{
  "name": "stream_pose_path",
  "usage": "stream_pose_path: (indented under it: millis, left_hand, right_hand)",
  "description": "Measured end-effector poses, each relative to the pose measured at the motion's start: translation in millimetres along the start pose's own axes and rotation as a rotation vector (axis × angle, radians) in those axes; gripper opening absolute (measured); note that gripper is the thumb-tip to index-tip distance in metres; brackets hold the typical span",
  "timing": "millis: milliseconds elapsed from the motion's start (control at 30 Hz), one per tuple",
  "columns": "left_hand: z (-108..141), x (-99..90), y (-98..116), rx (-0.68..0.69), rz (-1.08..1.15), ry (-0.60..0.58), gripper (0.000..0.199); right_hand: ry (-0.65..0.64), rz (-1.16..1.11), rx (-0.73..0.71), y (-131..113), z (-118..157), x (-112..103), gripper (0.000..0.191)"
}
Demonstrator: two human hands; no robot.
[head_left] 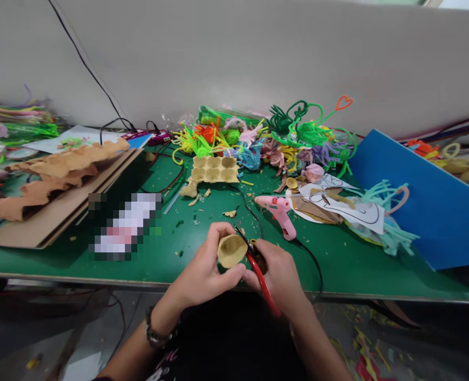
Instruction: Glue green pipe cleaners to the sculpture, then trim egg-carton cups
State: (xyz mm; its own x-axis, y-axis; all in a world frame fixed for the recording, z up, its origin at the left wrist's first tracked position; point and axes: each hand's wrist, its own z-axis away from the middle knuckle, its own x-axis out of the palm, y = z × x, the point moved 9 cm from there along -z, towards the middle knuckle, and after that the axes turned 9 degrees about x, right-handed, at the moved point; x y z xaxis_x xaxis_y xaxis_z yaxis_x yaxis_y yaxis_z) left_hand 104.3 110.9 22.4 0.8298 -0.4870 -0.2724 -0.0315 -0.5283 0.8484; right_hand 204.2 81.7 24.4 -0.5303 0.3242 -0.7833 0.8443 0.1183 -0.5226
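My left hand [206, 271] is closed on a tan cup cut from a paper egg carton [232, 253], its hollow side facing me. Red-handled scissors [259, 272] are in my right hand [281, 266], with the dark blades beside the cup's right rim. A small dark brown item [259, 259] shows by the right fingers; I cannot make out what it is. Beyond my hands lies a larger egg carton piece [214, 170], with torn scraps [230, 214] near it. A pink glue gun [279, 209] rests behind my right hand.
Bundles of coloured pipe cleaners [250, 140] are heaped along the wall. At left, cardboard sheets [55, 211] carry brown carton strips [68, 159], near a blurred-out object [127, 227]. A blue board [421, 206] leans at right, beside paper cut-outs [351, 209]. The glue gun's cord [316, 259] hangs over the green table's edge.
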Motion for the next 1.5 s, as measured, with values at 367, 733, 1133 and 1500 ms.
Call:
stream_pose_path:
  millis: [367,733,1133,1500]
  left_hand:
    - [-7.1,-6.5,-6.3,0.026,0.159,0.087,0.052]
    - [-4.0,-16.1,4.0,0.068,0.224,0.228,0.043]
    - [-0.8,-15.5,21.0,0.133,0.1,0.218,0.04]
    - [3.6,-13.2,21.6,0.153,0.008,0.17,0.042]
  right_hand:
    - [-0.191,-0.121,0.029,-0.7,-3.1,18.0,0.066]
    - [-0.141,0.009,-0.069,-10.5,2.4,12.9,0.056]
    - [0.064,0.02,-0.136,-22.4,10.4,-4.4,0.063]
    - [0.108,0.011,-0.142,-25.0,12.4,-10.2,0.064]
